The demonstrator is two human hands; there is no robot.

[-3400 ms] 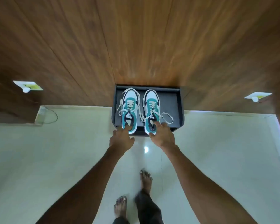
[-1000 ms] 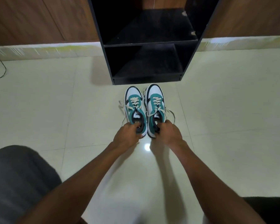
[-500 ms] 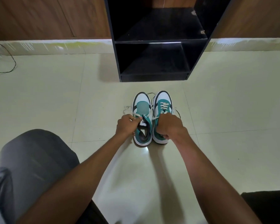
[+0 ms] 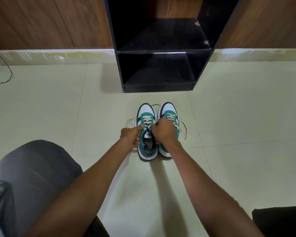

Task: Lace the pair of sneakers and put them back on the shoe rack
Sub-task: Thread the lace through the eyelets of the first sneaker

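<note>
Two teal, white and black sneakers stand side by side on the pale tiled floor, toes toward the rack. My left hand (image 4: pixel 131 135) pinches the lace at the left side of the left sneaker (image 4: pixel 146 134). My right hand (image 4: pixel 164 131) reaches across the right sneaker (image 4: pixel 168 110) and grips the lace at the left sneaker's top eyelets. The right sneaker's rear half is hidden under my right hand and wrist. Loose cream lace ends (image 4: pixel 184 132) trail on the floor on both sides. The black shoe rack (image 4: pixel 158 52) stands just beyond the toes, its two shelves bare.
A wood-panelled wall (image 4: pixel 41 21) runs behind the rack above a pale skirting. A thin cable (image 4: pixel 6 72) lies at the far left. My left knee in grey cloth (image 4: pixel 32 171) fills the lower left; a dark object (image 4: pixel 278 221) sits at the lower right corner.
The sneakers came off the rack top down onto the floor. Both hands left the heels and moved to the left sneaker's laces; the right hand has shifted left from the right shoe.
</note>
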